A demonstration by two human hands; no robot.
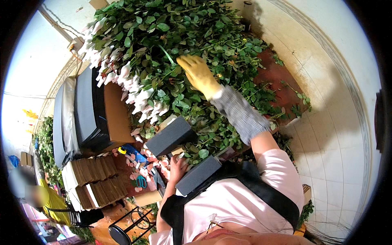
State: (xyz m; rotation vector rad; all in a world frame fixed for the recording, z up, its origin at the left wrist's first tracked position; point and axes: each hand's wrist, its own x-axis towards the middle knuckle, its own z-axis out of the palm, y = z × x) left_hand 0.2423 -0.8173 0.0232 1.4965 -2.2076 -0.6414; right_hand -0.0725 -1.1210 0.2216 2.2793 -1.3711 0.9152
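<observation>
My right hand (197, 74), in a yellow glove with a grey knitted cuff, reaches over a large pile of leafy rose stems (179, 28). Its fingers are stretched out at the leaves, close to a pale green strip (166, 54). White sleeves (132, 87) cover the flower heads along the pile's left side. My left hand (177, 168) is bare and low, with its fingers apart beside leaves and loose pink petals (164, 167). It lies between two dark ribbed blocks, one farther away (170, 136) and one near my chest (199, 176). Leaves partly hide its fingertips.
Teal-handled scissors (141, 181) and a blue tool (136, 154) lie on the red tabletop (124, 175). Left stand stacked dark sheets (87, 108) and folded brown cardboard (96, 179). A black stool (118, 234) is below. Another person in yellow (55, 202) is far left; a tiled wall (322, 143) bounds the right.
</observation>
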